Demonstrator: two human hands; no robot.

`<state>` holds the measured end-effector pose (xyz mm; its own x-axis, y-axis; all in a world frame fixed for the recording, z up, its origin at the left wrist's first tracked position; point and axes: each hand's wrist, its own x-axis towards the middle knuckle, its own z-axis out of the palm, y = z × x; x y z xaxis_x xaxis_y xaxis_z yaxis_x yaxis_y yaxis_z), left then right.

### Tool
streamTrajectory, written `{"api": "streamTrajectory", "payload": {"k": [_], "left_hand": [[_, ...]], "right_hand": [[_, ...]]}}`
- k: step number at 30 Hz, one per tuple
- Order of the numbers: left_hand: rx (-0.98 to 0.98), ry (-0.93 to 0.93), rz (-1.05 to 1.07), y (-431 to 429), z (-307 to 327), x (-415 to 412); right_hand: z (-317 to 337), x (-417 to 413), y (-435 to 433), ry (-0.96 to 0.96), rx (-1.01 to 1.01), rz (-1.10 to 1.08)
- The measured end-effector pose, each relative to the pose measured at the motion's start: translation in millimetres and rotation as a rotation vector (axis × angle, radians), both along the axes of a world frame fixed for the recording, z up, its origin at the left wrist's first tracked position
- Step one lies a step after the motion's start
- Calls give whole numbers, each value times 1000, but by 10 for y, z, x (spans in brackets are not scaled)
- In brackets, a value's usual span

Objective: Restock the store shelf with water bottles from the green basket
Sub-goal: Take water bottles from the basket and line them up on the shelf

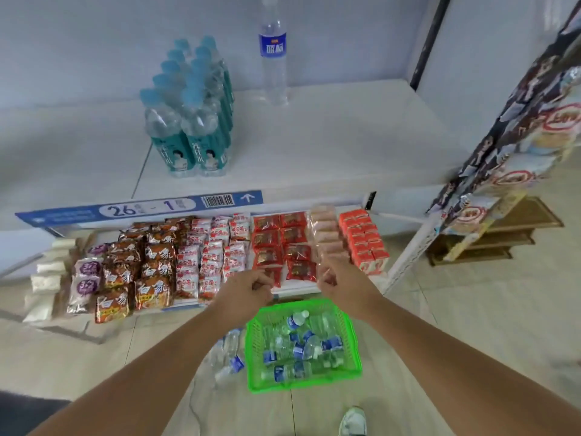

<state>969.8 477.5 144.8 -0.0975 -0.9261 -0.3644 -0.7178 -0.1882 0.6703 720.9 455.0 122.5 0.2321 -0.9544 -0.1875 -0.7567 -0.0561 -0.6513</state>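
Observation:
A green basket [352, 338] sits on the floor below the shelf, with several small blue-labelled water bottles [297, 319] lying in it. On the white upper shelf [330, 143] one tall clear water bottle [273, 58] with a blue label stands upright near the back. My left hand [250, 292] hovers above the basket's far left corner with its fingers curled in and nothing in it. Just to its right, my right hand [338, 278] has loosely curled fingers and holds nothing.
A shrink-wrapped pack of teal-labelled bottles [191, 121] stands on the upper shelf to the left. Snack packets [151, 262] fill the lower shelf. Loose bottles [228, 354] lie on the floor left of the basket. A hanging snack rack [515, 146] is at right. My shoe [353, 421] is below.

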Motion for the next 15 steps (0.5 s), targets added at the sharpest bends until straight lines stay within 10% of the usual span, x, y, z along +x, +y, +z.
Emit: {"api": "streamTrajectory", "payload": {"k": [15], "left_hand": [[173, 23, 40, -96, -1766, -2]], "right_hand": [[-1950, -202, 159, 304, 283, -30]]}}
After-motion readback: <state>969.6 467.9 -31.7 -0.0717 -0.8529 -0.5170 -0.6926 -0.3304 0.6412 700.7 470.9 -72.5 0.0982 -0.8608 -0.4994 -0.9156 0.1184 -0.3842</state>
